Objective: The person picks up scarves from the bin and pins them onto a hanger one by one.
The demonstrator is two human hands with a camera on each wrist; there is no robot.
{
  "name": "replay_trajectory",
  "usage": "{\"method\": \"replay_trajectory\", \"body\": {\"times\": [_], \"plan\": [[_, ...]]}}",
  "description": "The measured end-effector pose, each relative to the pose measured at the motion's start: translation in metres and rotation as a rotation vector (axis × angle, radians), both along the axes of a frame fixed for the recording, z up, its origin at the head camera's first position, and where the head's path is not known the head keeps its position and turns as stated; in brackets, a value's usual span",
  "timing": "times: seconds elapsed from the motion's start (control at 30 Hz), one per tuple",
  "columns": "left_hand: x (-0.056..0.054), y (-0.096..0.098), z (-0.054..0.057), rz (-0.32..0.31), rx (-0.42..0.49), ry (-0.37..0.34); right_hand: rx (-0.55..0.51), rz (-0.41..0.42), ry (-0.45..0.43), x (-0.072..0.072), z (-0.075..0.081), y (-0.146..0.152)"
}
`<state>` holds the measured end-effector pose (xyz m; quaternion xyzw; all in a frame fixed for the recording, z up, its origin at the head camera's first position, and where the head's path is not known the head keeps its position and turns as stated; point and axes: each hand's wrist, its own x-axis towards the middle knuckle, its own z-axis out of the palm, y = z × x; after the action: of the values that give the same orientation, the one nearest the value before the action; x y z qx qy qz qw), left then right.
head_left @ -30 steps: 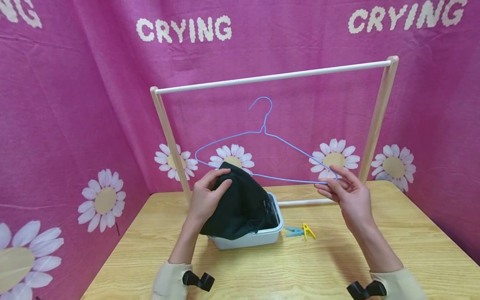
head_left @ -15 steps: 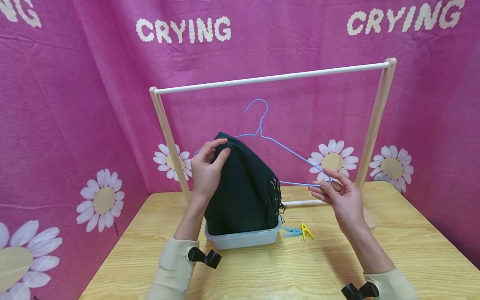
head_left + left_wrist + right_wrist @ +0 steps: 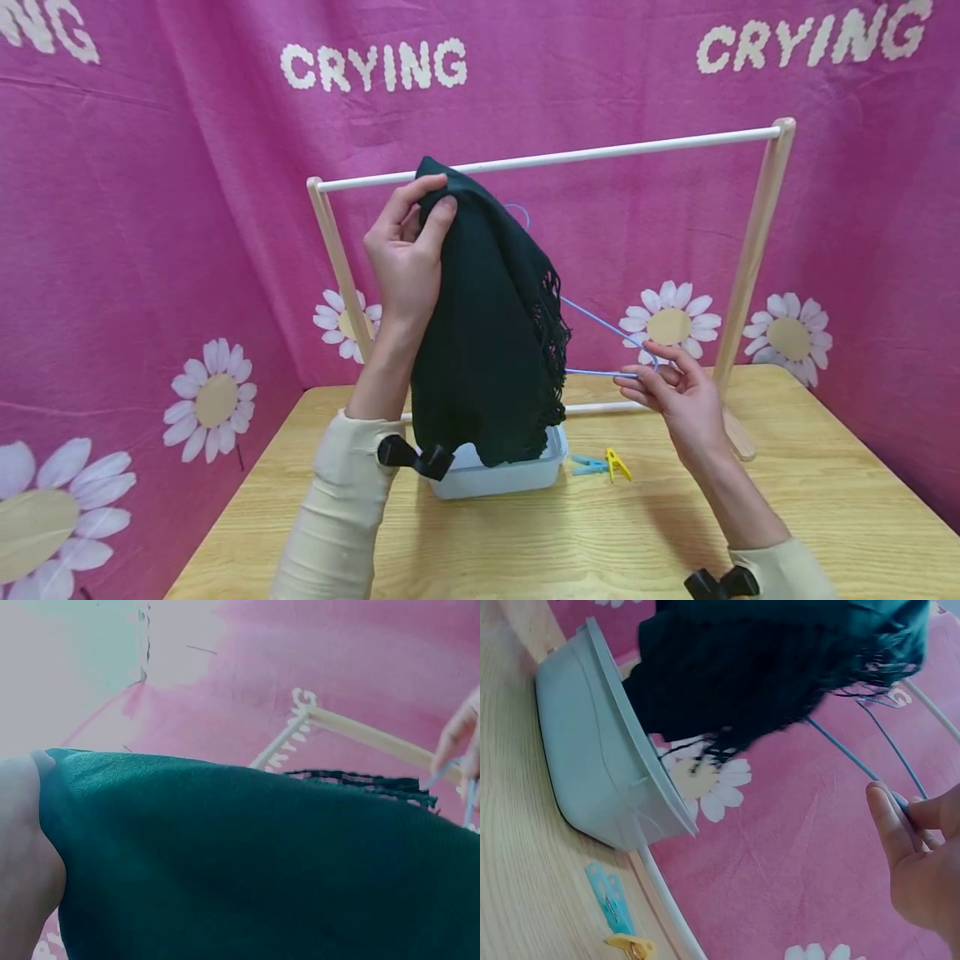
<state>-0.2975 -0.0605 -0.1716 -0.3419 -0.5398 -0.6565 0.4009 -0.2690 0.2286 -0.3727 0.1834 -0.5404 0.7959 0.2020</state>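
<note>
My left hand (image 3: 408,258) pinches the top of a dark green fringed scarf (image 3: 483,333) between thumb and fingers, raised to about the height of the rack's top bar. The scarf hangs down, its fringe (image 3: 727,739) on the right side and its lower end at the plastic tub (image 3: 498,479). Lower on the right, my right hand (image 3: 678,400) pinches the corner of a blue wire hanger (image 3: 600,321). Most of the hanger is hidden behind the scarf; part of its hook shows beyond the cloth. In the left wrist view the scarf (image 3: 247,862) fills the lower half.
Behind the hands stands a wooden rack with a white top bar (image 3: 622,148) and a right post (image 3: 753,250). A blue clothespin (image 3: 590,464) and a yellow clothespin (image 3: 618,464) lie on the table (image 3: 600,550) right of the tub. A pink curtain (image 3: 585,67) hangs behind.
My left hand has risen, drawing the scarf up out of the tub so that it hangs long and covers most of the hanger. My right hand has barely moved, still pinching the hanger.
</note>
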Motion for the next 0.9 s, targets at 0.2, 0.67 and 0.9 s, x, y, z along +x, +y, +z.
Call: {"method": "replay_trajectory", "body": {"times": [0.2,0.67,0.9], "plan": [[-0.004,0.004,-0.005,-0.003,0.036,-0.041,-0.045,0.087,-0.002,0.0,0.0,0.001],[-0.018,-0.004,-0.073,0.027,0.04,-0.393,-0.253,0.179,0.129,0.005,0.009,0.003],[-0.026,-0.014,-0.093,0.094,-0.244,-0.587,-0.293,0.129,0.139,0.005,0.011,0.001]]}}
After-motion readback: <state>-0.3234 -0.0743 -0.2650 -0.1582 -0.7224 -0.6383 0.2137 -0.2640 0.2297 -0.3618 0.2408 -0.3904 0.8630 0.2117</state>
